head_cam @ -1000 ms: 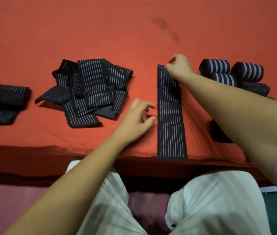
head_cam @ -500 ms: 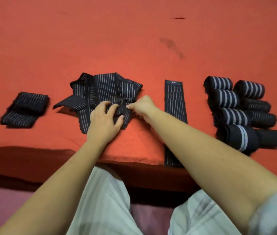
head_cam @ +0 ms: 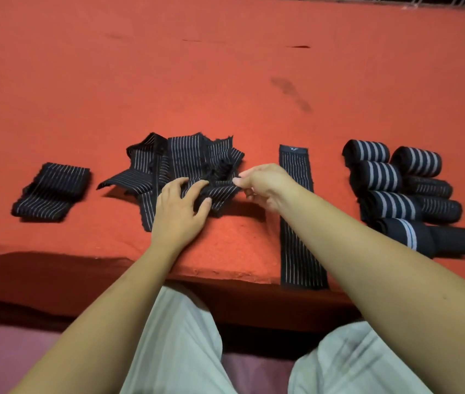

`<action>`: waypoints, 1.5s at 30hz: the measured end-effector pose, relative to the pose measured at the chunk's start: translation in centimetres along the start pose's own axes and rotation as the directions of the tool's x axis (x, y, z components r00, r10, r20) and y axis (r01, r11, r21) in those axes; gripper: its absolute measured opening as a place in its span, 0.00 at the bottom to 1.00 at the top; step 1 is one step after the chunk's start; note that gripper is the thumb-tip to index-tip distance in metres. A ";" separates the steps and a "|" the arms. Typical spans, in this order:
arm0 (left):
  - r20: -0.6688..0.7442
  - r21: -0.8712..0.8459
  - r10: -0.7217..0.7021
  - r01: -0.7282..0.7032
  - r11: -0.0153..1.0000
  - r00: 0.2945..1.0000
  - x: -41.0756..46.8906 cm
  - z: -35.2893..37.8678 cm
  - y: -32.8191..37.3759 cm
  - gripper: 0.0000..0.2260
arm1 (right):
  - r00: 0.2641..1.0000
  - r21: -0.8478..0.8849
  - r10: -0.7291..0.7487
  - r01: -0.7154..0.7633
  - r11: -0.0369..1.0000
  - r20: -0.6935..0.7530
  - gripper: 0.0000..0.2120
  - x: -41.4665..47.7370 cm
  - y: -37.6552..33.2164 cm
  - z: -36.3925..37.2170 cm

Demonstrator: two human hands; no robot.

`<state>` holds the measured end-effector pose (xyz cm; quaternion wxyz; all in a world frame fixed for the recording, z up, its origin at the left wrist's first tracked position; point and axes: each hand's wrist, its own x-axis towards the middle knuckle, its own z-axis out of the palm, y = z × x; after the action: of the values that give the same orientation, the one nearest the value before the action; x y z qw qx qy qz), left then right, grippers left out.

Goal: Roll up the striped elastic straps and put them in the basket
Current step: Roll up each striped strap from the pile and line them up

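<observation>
Elastic flat strap (head_cam: 296, 260) waits unrolled; my hands have shifted to the pile (head_cam: 186, 157): right hand (head_cam: 265, 184) pinches a strap end (head_cam: 227, 191), left hand (head_cam: 181, 206) presses, fingers spread. Next strap, probably.

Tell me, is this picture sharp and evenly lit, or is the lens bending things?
Head view: the wide lens swells the right forearm toward the frame's edge; light is warm and soft, leaving a dim shadow on the red cloth under the right hand; the folded strap at far left looks smeared, the rolled straps crisper.
</observation>
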<state>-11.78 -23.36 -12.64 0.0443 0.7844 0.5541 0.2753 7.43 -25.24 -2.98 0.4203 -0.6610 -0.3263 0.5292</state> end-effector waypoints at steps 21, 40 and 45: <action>0.080 -0.453 0.464 -0.382 0.805 0.882 3.7 -6.3 9.0 0.34 | 0.849 -0.053 -0.416 0.456 0.888 0.325 0.06 -6.3 -2.9 -9.0; 0.238 -0.277 0.162 -0.092 0.956 0.958 6.5 -9.1 7.9 0.17 | 0.926 0.075 -0.351 0.344 0.936 0.137 0.08 -5.7 -3.2 -15.1; 0.355 -0.424 0.261 -0.094 0.901 0.898 5.1 -9.4 7.7 0.15 | 0.925 -0.059 -0.372 0.377 0.924 0.072 0.04 -4.6 -2.7 -15.2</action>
<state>-8.57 -23.94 0.20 0.2896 0.8466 0.3902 0.2171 21.27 -31.28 2.71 0.4796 -0.5853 -0.4777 0.4464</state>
